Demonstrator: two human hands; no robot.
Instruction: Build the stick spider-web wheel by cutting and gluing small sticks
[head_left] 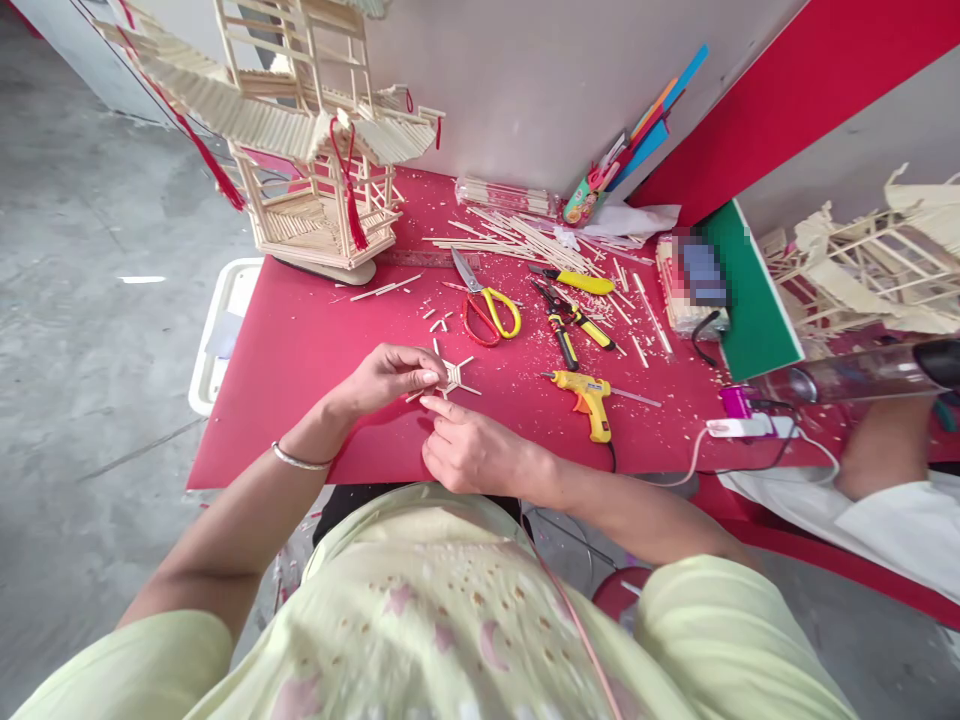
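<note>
A small star-shaped frame of thin wooden sticks is at the front of the red table, with short sticks pointing outward. My left hand is closed on its left side, thumb and fingers pinched together. Just below, my right hand has its fingers curled and its index finger reaching to the near edge of the frame. Whether anything sits in the right fingers is hidden. Cut stick pieces lie beyond the frame. Scissors with red and yellow handles rest open behind it.
A yellow glue gun, pliers and a yellow-handled cutter lie right. Loose sticks spread behind. A stick pavilion model stands back left. A power strip and another person's arm are at right.
</note>
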